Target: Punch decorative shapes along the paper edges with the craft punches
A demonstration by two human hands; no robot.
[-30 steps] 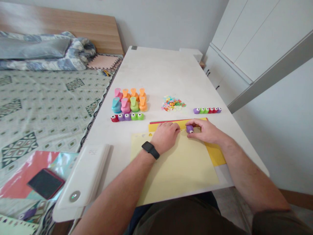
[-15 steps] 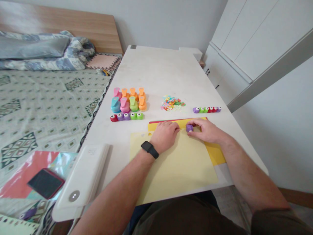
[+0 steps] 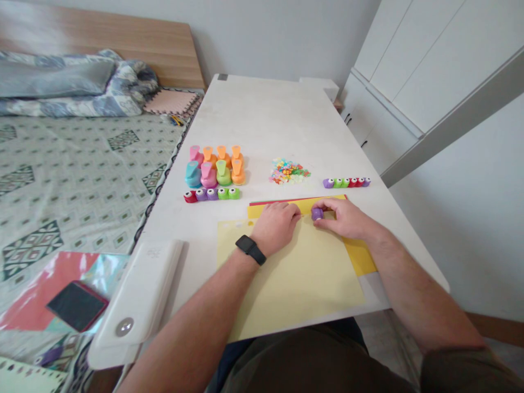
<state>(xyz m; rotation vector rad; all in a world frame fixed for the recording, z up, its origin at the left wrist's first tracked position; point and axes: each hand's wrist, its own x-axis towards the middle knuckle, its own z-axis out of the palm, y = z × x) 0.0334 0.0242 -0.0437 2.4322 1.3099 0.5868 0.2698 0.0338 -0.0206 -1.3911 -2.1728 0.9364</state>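
My right hand (image 3: 343, 218) grips a small purple craft punch (image 3: 316, 214) between thumb and fingers, at the far edge of a pale yellow sheet of paper (image 3: 295, 278). Closed, with fingertips pressed together by that same edge, my left hand (image 3: 279, 224) rests on the sheet; whether it pinches the paper or a tiny piece is too small to make out. A few punched holes show along the sheet's far left edge. Under it lie deeper yellow sheets (image 3: 362, 257), with red and green edges showing behind.
Larger punches (image 3: 223, 173) stand in two rows at left, with small punches (image 3: 212, 194) before them. Colourful paper cutouts (image 3: 290, 172) lie in a heap. Another row of small punches (image 3: 347, 183) is at right. A white device (image 3: 141, 295) sits at the table's left edge.
Both hands and the purple punch stay almost in place. The punch appears slightly turned in my right hand's fingers.
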